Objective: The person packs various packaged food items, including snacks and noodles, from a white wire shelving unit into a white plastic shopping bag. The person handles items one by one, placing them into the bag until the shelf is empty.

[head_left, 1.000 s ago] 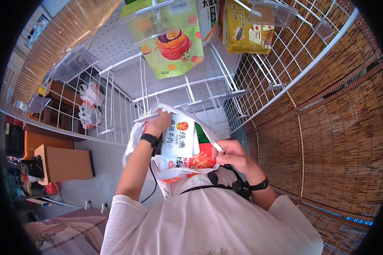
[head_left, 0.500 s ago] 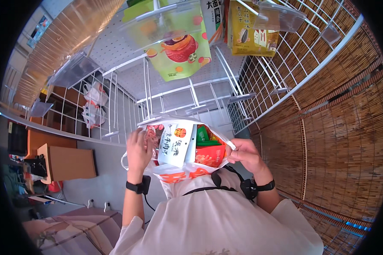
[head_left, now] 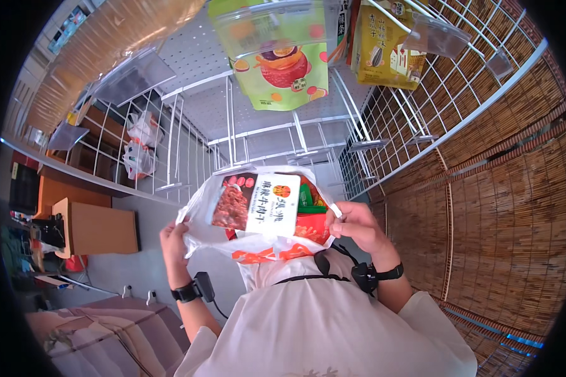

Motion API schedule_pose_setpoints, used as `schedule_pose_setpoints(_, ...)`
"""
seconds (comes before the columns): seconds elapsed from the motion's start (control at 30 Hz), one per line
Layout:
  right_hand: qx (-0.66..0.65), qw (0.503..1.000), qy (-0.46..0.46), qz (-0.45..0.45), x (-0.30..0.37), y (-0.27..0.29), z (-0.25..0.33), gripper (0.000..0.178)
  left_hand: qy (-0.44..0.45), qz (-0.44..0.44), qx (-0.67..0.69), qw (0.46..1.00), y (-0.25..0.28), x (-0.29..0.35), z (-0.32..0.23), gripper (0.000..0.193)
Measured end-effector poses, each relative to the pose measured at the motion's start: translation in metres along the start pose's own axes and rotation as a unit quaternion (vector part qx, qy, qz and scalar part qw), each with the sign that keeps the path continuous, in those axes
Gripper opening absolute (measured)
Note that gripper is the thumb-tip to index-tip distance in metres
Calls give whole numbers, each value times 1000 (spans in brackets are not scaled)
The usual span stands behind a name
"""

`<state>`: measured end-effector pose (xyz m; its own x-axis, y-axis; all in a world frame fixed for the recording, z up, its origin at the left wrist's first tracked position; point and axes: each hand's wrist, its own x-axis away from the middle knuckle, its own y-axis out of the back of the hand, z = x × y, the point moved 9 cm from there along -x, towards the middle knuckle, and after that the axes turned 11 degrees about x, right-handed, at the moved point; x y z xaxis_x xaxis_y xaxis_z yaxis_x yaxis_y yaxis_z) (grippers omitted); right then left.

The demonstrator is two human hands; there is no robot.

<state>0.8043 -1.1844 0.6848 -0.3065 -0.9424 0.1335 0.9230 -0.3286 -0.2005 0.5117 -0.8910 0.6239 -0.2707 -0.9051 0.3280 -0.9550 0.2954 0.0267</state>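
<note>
A white plastic shopping bag (head_left: 201,220) with orange print hangs spread between my two hands in front of my chest. My left hand (head_left: 174,242) is closed on the bag's left edge. On the other side, my right hand (head_left: 358,227) pinches the right handle. Lying on top inside the bag is a white snack packet (head_left: 271,204) with a picture of reddish dried meat on its left half. Beside it are a red packet (head_left: 313,227) and a small green packet (head_left: 305,198), partly covered. Whatever lies deeper is hidden.
White wire racks (head_left: 415,141) with hooks surround the bag ahead. A green fruit-print pouch (head_left: 283,72) and yellow seed packets (head_left: 390,47) hang above. Bamboo blinds (head_left: 484,220) cover the right side. At left are a cardboard box (head_left: 100,226) and filled white bags (head_left: 141,144).
My left hand has come off the packet, moved left and taken hold of the bag's edge, pulling it wider. The packet now lies flatter, with its picture showing. The right hand keeps its grip.
</note>
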Motion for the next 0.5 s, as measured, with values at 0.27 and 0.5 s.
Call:
schedule_pose_setpoints(0.27,1,1000,6,-6,-3,-7,3,23,-141,74,-118,980,-46,59,-83,22)
schedule_pose_setpoints(0.5,-32,999,24,-26,6,5,-2,24,-458,217,-287,813,-167,132,-120,33)
